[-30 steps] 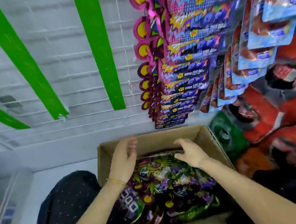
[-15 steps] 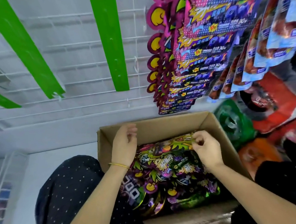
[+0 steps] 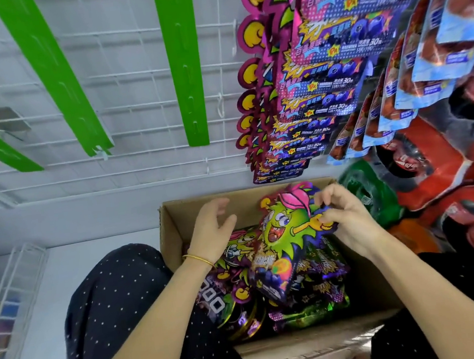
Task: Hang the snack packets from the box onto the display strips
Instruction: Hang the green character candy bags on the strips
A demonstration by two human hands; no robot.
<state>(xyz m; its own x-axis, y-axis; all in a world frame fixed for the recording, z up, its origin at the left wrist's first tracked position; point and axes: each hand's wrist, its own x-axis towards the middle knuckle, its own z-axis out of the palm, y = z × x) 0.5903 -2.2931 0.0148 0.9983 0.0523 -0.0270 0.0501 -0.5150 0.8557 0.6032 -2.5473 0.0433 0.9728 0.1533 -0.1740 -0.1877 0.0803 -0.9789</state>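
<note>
Half a second back the green monster-shaped foil packet lay flat among the others in the brown cardboard box. Now the right hand has raised it clear of the pile, thumb and fingertips pinching its upper right edge beside the pink crest, so it hangs face-out over the box's far half. The left hand has come off the box wall and hovers just beside the packet, fingers loosely spread, holding nothing (a thin gold bangle sits on that wrist). That reads as the pick done and the hanging not yet begun: the bare bright green plastic display strip above is well apart from the packet. Writing is sparse. The purple foil packets already hung to the right carry Chinese characters and a clear "30", and a packet low in the box shows white "000". The lifted packet's lettering is too blurred to read.
</note>
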